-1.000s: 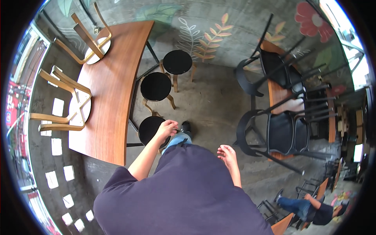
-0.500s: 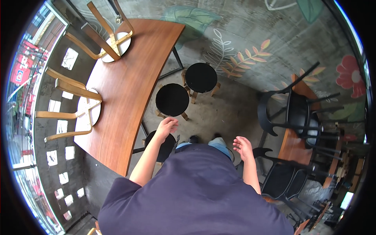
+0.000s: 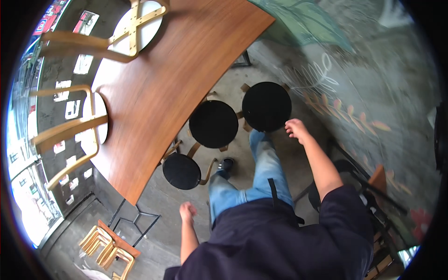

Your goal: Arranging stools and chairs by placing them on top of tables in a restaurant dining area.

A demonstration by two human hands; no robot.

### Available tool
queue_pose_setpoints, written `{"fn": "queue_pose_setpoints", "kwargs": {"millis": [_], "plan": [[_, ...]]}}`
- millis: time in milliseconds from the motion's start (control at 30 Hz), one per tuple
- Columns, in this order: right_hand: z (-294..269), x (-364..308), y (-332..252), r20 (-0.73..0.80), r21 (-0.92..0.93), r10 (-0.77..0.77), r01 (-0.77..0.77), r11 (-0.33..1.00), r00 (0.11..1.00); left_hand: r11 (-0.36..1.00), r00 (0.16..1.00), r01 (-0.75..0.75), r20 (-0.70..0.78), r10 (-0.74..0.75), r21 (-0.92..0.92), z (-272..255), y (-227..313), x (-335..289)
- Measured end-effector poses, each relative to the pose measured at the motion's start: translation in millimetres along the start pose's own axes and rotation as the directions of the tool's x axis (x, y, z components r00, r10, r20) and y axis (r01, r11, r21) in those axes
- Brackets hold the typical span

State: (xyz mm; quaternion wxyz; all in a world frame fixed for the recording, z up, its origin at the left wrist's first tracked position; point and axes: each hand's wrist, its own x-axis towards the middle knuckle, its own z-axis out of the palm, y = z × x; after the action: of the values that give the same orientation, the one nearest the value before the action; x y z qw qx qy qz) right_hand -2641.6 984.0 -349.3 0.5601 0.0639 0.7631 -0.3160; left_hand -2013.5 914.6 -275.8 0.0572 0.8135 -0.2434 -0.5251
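My right hand is held out just beside the right edge of the farther round black stool, with its fingers loosely bent and apart and nothing in them. Low on the left hangs my left hand, empty, its fingers slightly bent and a little blurred. It is nearest to the smallest-looking black-seated stool, with free space between them. A third black stool stands between the other two, beside the long wooden table. The stools have pale wooden legs.
Two upturned stools with white seats, one nearer and one farther, lie on the table. Ahead right is a painted concrete wall. Black chairs crowd my right side. Behind left are wooden stool legs on a small wooden table.
My view has turned and I have stepped closer to the stools. My right arm now reaches forward near the farther stool, while my left hand has dropped back toward my side.
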Motion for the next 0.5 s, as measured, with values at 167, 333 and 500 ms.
{"fn": "queue_pose_setpoints", "kwargs": {"millis": [167, 333, 500], "plan": [[-24.8, 203.1, -38.0, -0.494, -0.261, -0.328, 0.222, 0.939, 0.805, 0.795, 0.821, 0.533, 0.051, -0.568, 0.289, 49.6, -46.0, -94.8], [-15.1, 304.9, -44.8, -0.387, 0.089, 0.032, 0.002, 0.996, 0.921, 0.870, 0.841, 0.474, 0.222, -0.493, 0.137, 141.4, 6.7, -126.5], [-13.5, 314.4, -29.8, -0.299, 0.080, 0.031, -0.008, 0.997, 0.954, 0.935, 0.913, 0.340, 0.275, -0.302, -0.103, 200.7, 48.9, -125.0]]}}
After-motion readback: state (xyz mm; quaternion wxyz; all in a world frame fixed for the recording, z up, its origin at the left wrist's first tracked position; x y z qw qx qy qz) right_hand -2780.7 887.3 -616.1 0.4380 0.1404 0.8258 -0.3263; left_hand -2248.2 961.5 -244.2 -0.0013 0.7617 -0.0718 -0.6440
